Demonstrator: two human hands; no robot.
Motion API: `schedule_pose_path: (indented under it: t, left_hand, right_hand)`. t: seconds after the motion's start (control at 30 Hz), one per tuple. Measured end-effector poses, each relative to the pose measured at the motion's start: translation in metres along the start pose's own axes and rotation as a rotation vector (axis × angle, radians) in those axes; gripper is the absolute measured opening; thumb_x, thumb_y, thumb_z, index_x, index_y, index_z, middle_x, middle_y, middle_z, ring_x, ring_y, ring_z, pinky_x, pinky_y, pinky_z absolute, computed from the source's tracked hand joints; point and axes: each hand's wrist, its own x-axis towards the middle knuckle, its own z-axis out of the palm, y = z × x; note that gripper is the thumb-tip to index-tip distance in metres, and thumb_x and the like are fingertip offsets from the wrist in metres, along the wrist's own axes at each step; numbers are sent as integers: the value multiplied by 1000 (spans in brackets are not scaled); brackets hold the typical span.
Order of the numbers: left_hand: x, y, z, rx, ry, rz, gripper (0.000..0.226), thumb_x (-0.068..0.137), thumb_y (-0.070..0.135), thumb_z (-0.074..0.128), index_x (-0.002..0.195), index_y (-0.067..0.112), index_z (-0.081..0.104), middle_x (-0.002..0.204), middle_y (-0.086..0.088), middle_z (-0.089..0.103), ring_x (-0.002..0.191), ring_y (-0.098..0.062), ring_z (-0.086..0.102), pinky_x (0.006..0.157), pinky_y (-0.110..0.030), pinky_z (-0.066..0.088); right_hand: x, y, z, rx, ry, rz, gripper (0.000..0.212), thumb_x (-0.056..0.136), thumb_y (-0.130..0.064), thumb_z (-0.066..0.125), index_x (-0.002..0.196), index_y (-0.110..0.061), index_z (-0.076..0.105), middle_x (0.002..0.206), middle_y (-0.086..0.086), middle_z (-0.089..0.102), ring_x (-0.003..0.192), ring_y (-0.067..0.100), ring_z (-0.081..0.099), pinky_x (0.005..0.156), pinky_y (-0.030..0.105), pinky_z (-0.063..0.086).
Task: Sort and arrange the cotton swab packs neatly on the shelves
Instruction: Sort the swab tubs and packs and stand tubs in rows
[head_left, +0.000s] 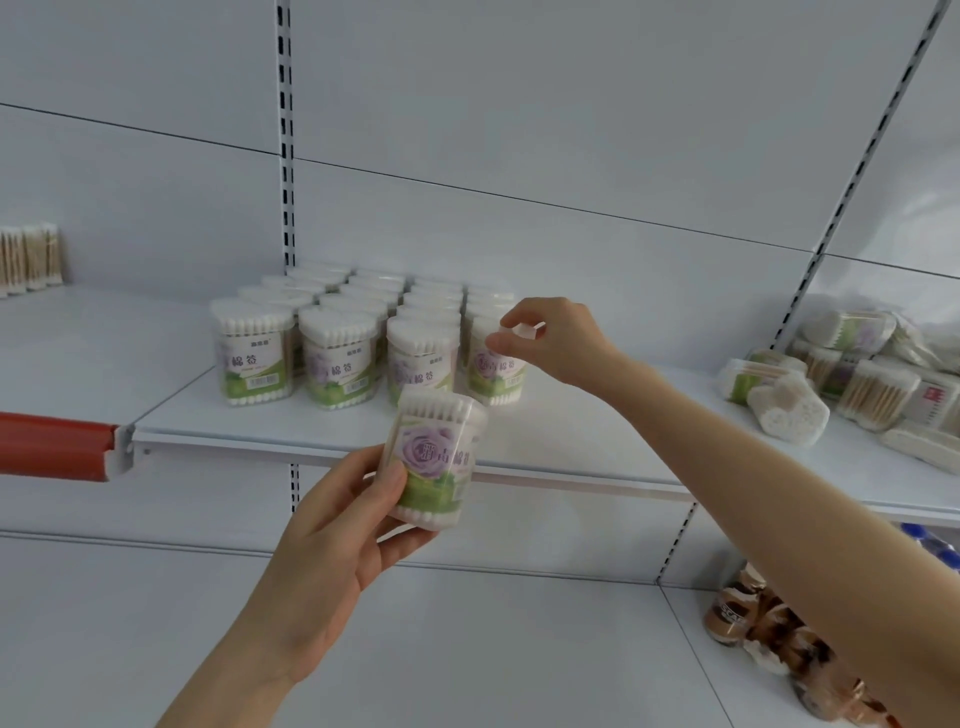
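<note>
Several clear cotton swab packs with purple-rose and green labels stand in neat rows (343, 322) on the white shelf (571, 441). My left hand (332, 540) holds one such pack (436, 462) upright, just below and in front of the shelf's front edge. My right hand (556, 338) reaches over the front-right pack of the rows (496, 371), its thumb and fingertips pinching that pack's top. A loose heap of mixed swab packs (852, 379) lies on the same shelf at the far right.
Packs of wooden-stick swabs (31, 260) stand at the far left on the neighbouring shelf. A red price rail (57, 452) runs along that shelf's edge. Brown packaged goods (769, 634) sit on the lower shelf at the right, under my right forearm.
</note>
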Motion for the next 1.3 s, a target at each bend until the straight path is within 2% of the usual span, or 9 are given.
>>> schedule_pose_path:
  t: [0.07,0.27,0.4,0.57,0.7,0.9,0.97,1.13,1.3]
  left_hand:
    - [-1,1,-2,-6,-1,4,19,81,17,65,95,7,71,105,-18,68,93,-28,69,72,-31,57]
    - [0,0,-2,9,-37,5,15,79,19,66,90,14,74,102,-13,70,90,-24,69,69,-26,56]
    - [3,-5,0,22,-68,6,34,73,26,56,100,10,70,104,-12,70,93,-24,69,72,-27,57]
    - [6,-9,4,83,-81,37,34,74,29,55,99,14,71,104,-9,71,96,-23,68,80,-27,56]
    - [6,-11,10,131,-109,68,38,75,30,53,105,12,68,103,-6,71,96,-20,67,75,-20,54]
    - [6,-13,12,149,-110,59,39,75,32,53,107,13,67,105,-5,71,99,-22,66,87,-29,53]
    - [6,-14,12,145,-104,53,40,75,32,54,107,12,67,104,-5,71,99,-22,66,88,-30,53]
    - [5,-14,11,133,-78,48,40,73,31,55,105,11,67,103,-7,71,96,-22,67,87,-33,53]
    - [4,-14,10,131,-76,42,41,74,31,55,107,10,66,104,-7,71,97,-22,66,88,-33,53]
  right_hand:
    - [3,-1,2,0,-9,0,32,82,-39,67,103,-16,64,98,3,56,81,17,48,62,25,37]
    - [6,1,0,-12,-41,2,33,82,-41,66,105,-18,63,105,3,55,90,16,49,73,24,36]
    - [7,5,-4,-28,-50,18,35,82,-40,66,108,-17,63,110,5,56,94,16,49,77,24,36]
    - [6,9,-7,-13,-67,24,36,82,-41,66,109,-17,63,113,6,57,95,14,49,78,24,36]
    - [7,10,-7,-9,-72,22,36,82,-41,66,110,-18,62,116,6,57,97,15,50,79,24,37]
    - [7,8,-5,18,-72,14,38,83,-39,66,111,-15,61,118,7,56,101,16,50,79,24,36]
    - [7,8,-3,28,-63,17,38,82,-39,66,111,-15,61,119,7,56,106,18,51,80,24,37]
    - [9,6,3,53,-49,9,38,82,-39,66,111,-15,60,118,8,55,97,16,48,76,24,36]
    - [12,6,3,34,-35,-10,39,83,-40,66,111,-14,60,117,8,55,96,15,46,78,24,34]
